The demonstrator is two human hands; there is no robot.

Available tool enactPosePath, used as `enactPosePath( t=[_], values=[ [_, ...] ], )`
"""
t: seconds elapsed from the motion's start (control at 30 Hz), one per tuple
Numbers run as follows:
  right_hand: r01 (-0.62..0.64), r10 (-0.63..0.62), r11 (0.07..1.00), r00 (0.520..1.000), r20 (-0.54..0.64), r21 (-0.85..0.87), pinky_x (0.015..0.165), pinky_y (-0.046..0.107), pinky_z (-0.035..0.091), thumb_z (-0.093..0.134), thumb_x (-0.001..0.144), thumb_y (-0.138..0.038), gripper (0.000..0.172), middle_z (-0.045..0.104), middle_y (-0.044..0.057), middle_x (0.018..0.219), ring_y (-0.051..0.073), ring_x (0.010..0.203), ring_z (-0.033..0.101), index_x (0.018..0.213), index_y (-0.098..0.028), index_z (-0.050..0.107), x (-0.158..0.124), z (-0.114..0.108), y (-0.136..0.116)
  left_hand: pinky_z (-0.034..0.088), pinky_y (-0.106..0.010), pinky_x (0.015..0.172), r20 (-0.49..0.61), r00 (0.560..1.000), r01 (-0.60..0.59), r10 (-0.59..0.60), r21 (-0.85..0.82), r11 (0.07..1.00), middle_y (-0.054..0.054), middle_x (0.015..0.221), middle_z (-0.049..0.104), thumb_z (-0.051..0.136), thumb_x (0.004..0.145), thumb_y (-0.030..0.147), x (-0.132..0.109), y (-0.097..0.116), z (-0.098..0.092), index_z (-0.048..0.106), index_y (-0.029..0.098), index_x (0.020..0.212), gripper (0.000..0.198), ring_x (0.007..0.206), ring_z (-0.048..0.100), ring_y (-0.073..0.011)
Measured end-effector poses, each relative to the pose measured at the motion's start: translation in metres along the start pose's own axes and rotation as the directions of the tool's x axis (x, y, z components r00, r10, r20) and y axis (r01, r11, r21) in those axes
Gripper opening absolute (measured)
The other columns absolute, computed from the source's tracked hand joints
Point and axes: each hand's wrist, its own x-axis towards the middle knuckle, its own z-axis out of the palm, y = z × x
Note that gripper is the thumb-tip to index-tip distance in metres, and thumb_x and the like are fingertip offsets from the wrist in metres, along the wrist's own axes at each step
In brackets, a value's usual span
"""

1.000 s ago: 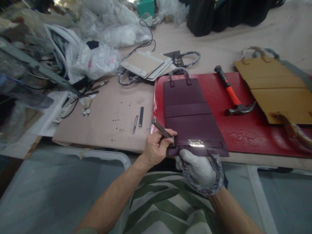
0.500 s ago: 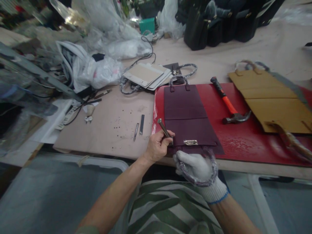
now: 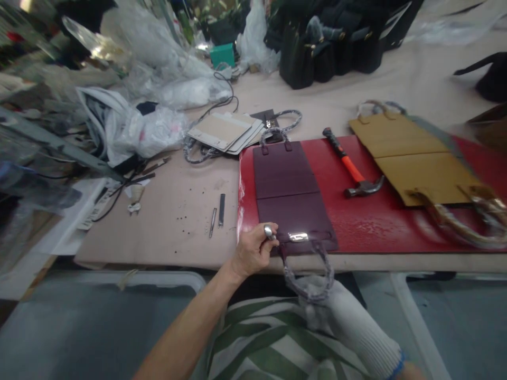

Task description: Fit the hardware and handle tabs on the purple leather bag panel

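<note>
My bare left hand (image 3: 253,252) is closed around a metal punch (image 3: 268,230), its round end pointing up toward me. The punch is over the near left edge of a flat purple leather bag piece (image 3: 287,182), beside a shiny metal clasp (image 3: 298,237). A plastic-wrapped handle (image 3: 288,274) loops off that piece past the table edge. Just behind and below this loop is my right hand (image 3: 317,309) in a white knit glove. Its fingers are smeared by motion and partly hidden, so their grip does not show.
The purple piece lies on a red board (image 3: 372,227). To its right are a claw hammer (image 3: 352,166) and a mustard bag piece (image 3: 415,158). Two thin metal tools, a punch (image 3: 213,222) and a flat bar (image 3: 222,210), lie left. Black bags (image 3: 301,58) stand at the back.
My gloved right hand has drawn back toward my body, away from the clasp. The punch in my left hand has tipped so its end faces me. The view has shifted to the right.
</note>
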Motion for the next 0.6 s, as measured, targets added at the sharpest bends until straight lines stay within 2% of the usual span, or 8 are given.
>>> enactPosePath(
  t=[0.1,0.17,0.2,0.27,0.3,0.33,0.47,0.6],
  values=[
    [-0.030,0.016,0.953,0.999,-0.046,-0.301,0.042,0.027,0.035,0.062,0.080,-0.048,0.031,0.058,0.001,0.056,0.015,0.043,0.050,0.067,-0.020,0.062,-0.023,-0.047,-0.023,0.064,-0.029,0.086,-0.003,1.000,0.006,-0.006,0.050,0.999,-0.010,0.107,0.077,0.057,0.092,0.011,-0.002,0.005,0.000,0.062,0.018,0.108,0.019,0.099,0.076,-0.0198],
    [-0.007,-0.183,0.813,0.946,-0.267,-0.582,0.052,0.028,0.043,0.051,0.088,-0.044,0.029,0.065,0.003,0.067,0.017,0.056,0.059,0.076,-0.020,0.064,-0.033,-0.077,-0.051,0.064,-0.027,0.085,-0.022,1.000,0.000,0.002,0.079,0.997,-0.009,0.107,0.078,0.056,0.092,0.010,-0.005,0.003,0.001,0.062,0.019,0.106,0.018,0.097,0.077,-0.0187],
    [-0.025,-0.347,0.708,0.858,-0.379,-0.705,0.063,0.030,0.048,0.047,0.091,-0.042,0.030,0.069,0.006,0.077,0.020,0.068,0.064,0.085,-0.021,0.067,-0.035,-0.090,-0.067,0.064,-0.027,0.085,-0.027,1.000,-0.009,0.011,0.091,0.996,-0.009,0.106,0.078,0.057,0.092,0.011,-0.006,0.001,0.001,0.062,0.019,0.105,0.016,0.095,0.077,-0.0186],
    [-0.159,-0.613,0.536,0.602,-0.512,-0.829,0.087,0.036,0.050,0.045,0.094,-0.036,0.035,0.072,0.012,0.108,0.026,0.099,0.067,0.112,-0.018,0.068,-0.030,-0.109,-0.097,0.065,-0.027,0.085,-0.030,0.999,-0.029,0.032,0.107,0.994,-0.008,0.105,0.079,0.058,0.092,0.013,-0.007,-0.003,0.002,0.062,0.019,0.104,0.014,0.094,0.078,-0.0186],
    [-0.237,-0.672,0.458,0.538,-0.508,-0.857,0.093,0.038,0.048,0.046,0.094,-0.034,0.039,0.069,0.015,0.117,0.028,0.106,0.065,0.121,-0.015,0.066,-0.024,-0.116,-0.111,0.065,-0.027,0.084,-0.026,0.999,-0.038,0.041,0.113,0.993,-0.008,0.105,0.079,0.058,0.093,0.014,-0.008,-0.004,0.002,0.062,0.019,0.104,0.013,0.094,0.078,-0.0187],
    [-0.289,-0.701,0.397,0.518,-0.491,-0.871,0.095,0.039,0.047,0.045,0.095,-0.033,0.040,0.067,0.016,0.122,0.029,0.110,0.064,0.125,-0.014,0.065,-0.015,-0.120,-0.124,0.065,-0.027,0.084,-0.020,0.999,-0.044,0.046,0.118,0.992,-0.008,0.105,0.079,0.057,0.093,0.015,-0.008,-0.005,0.002,0.062,0.019,0.104,0.013,0.094,0.078,-0.0188],
    [-0.312,-0.677,0.225,0.631,-0.378,-0.923,0.096,0.039,0.045,0.037,0.102,-0.032,0.042,0.065,0.016,0.126,0.030,0.114,0.061,0.132,-0.016,0.061,0.034,-0.123,-0.174,0.065,-0.029,0.084,0.006,0.999,-0.046,0.046,0.129,0.991,-0.008,0.104,0.079,0.055,0.093,0.014,-0.006,-0.005,0.001,0.062,0.019,0.104,0.013,0.096,0.078,-0.0192],
    [-0.212,-0.577,0.157,0.773,-0.264,-0.965,0.093,0.036,0.046,0.054,0.088,-0.015,0.056,0.063,0.014,0.136,0.028,0.114,0.062,0.142,-0.024,0.055,0.082,-0.129,-0.220,0.066,-0.031,0.083,0.008,1.000,-0.024,0.023,0.111,0.994,-0.009,0.103,0.078,0.055,0.092,0.015,-0.003,-0.002,0.001,0.062,0.019,0.102,0.013,0.095,0.078,-0.0198]
  ],
)
